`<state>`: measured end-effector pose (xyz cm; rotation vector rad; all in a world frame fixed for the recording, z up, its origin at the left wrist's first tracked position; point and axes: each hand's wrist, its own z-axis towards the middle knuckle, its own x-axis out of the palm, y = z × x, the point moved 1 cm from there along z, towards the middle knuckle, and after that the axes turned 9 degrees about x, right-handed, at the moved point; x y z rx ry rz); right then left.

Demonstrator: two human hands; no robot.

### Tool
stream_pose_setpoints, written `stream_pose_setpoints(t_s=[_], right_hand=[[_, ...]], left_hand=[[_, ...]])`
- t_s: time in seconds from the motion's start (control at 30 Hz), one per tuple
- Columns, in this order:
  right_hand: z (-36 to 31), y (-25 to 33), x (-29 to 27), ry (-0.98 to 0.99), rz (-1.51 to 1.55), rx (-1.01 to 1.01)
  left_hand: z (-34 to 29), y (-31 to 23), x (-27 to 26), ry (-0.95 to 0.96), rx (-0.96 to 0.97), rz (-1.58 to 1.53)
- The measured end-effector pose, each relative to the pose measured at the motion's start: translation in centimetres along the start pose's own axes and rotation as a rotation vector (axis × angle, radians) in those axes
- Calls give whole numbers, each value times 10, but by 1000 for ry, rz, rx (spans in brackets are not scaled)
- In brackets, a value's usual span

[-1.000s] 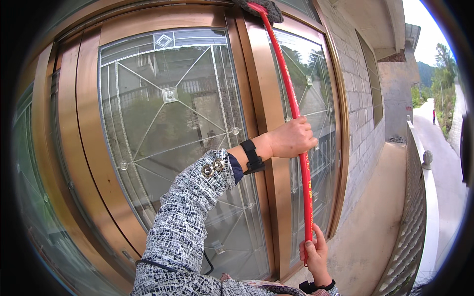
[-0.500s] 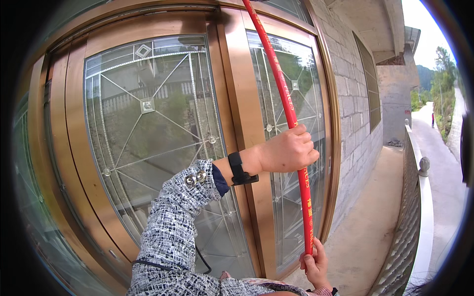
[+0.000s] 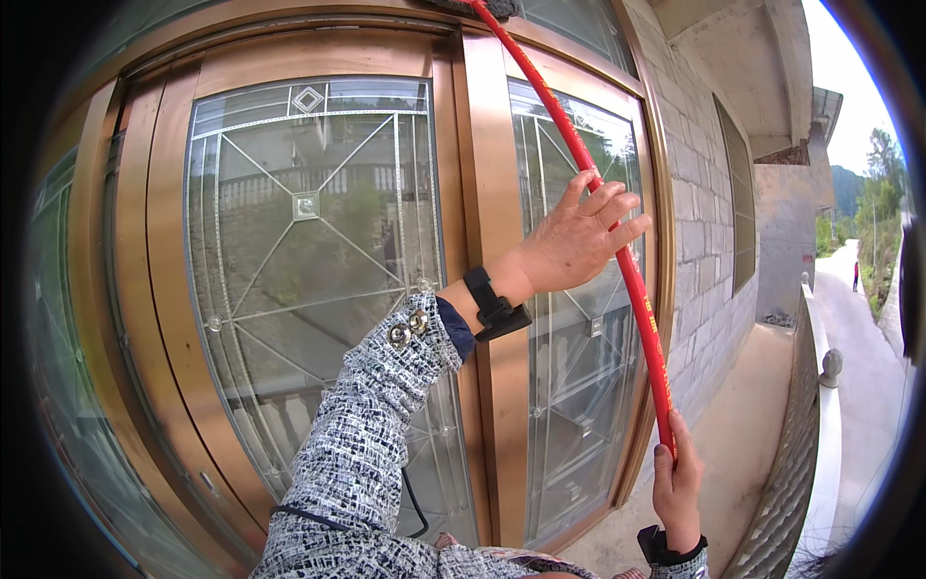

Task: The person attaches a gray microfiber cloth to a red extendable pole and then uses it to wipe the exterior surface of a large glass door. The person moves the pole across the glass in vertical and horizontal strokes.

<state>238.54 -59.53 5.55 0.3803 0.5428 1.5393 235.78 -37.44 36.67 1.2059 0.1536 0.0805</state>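
A long red pole (image 3: 641,323) slants across the door, leaning up to the left. At its top end, by the frame above the door, a dark grey fuzzy mop head (image 3: 468,8) shows in part, cut off by the picture's upper edge. My left hand (image 3: 582,236) is on the pole about midway, its fingers curled loosely over the shaft with small gaps between them. Lower down, my right hand (image 3: 679,478) grips the pole's bottom end, thumb and fingers round it. Each wrist carries a black band.
Copper-coloured door frames (image 3: 494,367) hold patterned glass panes (image 3: 318,261) close in front of me. A grey block wall (image 3: 690,193) continues to the right. A white balustrade (image 3: 818,425) edges the concrete walkway (image 3: 709,396); a distant person in red (image 3: 856,277) stands on the road beyond.
The pole tilts further left at its top, and the mop head has come into view. My left hand has moved up and loosened its fingers. My right hand has shifted up and right.
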Motion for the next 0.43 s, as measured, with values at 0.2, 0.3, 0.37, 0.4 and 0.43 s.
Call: stream_pose_setpoints(t_s=[0.2, 0.3, 0.37, 0.4, 0.43], right_hand=[[169, 45, -25, 33, 202, 0], [276, 109, -22, 6, 151, -158], [337, 153, -15, -34, 112, -165], [363, 175, -12, -46, 92, -182], [384, 197, -8, -51, 56, -181]], left_hand=[[-60, -20, -61, -65, -112, -306], [-101, -59, -97, -83, -39, -389], [-123, -91, -115, -18, 0, -456], [-133, -107, -124, 8, 22, -480], [-138, -107, -124, 19, 11, -489]])
